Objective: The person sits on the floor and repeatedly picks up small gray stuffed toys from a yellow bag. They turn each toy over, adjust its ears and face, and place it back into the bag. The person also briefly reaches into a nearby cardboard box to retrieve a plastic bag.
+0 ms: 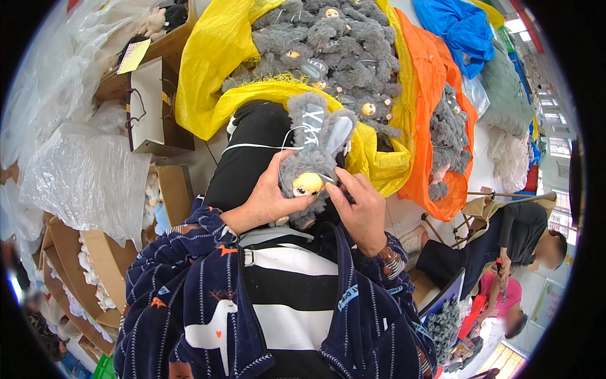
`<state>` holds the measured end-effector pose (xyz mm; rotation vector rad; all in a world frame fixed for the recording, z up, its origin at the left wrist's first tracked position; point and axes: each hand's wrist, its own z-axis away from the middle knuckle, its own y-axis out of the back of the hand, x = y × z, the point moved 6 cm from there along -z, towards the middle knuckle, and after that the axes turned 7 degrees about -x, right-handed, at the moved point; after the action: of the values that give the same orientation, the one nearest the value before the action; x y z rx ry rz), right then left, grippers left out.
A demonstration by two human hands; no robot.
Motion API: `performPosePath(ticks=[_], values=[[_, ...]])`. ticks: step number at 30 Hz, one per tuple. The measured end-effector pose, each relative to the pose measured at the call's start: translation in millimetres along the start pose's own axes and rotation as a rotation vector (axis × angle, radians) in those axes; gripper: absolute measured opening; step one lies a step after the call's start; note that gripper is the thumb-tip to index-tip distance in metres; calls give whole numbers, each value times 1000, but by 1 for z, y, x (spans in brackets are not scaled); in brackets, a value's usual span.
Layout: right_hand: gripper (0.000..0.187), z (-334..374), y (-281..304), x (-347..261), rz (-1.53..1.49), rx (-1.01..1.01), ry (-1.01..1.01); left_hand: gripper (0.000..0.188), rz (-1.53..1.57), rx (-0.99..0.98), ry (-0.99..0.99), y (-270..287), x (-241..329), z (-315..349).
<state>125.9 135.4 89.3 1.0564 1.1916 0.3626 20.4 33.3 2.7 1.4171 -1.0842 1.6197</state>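
A grey fluffy plush doll [302, 165] with long ears and a small yellowish face rests over my lap. One ear has white crisscross lacing; the other shows a pale lining. My left hand [268, 197] grips the doll's body from the left, its thumb lying just under the face. At the right side of the face, the thumb and forefinger of my right hand [362, 210] come together on something small that I cannot make out. A thin white cord [252, 146] loops around the laced ear and trails left across my dark trouser leg.
Beyond my knees lies a yellow sack [211, 69] full of similar grey plush dolls. An orange sack [413, 126] with more stands to its right. Cardboard boxes [107, 259] and clear plastic sheeting [85, 177] fill the left. Other people [514, 234] sit at the right.
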Motion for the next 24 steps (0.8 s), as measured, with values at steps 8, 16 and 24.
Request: performPosePath(ticks=[8, 16, 24], values=[[29, 0, 0, -3, -27, 50, 39, 74, -28, 9, 18, 1, 2, 0], [30, 0, 0, -4, 51, 77, 28, 75, -23, 13, -4, 2, 3, 0], [29, 0, 0, -3, 29, 34, 15, 76, -43, -5, 33, 2, 3, -1]])
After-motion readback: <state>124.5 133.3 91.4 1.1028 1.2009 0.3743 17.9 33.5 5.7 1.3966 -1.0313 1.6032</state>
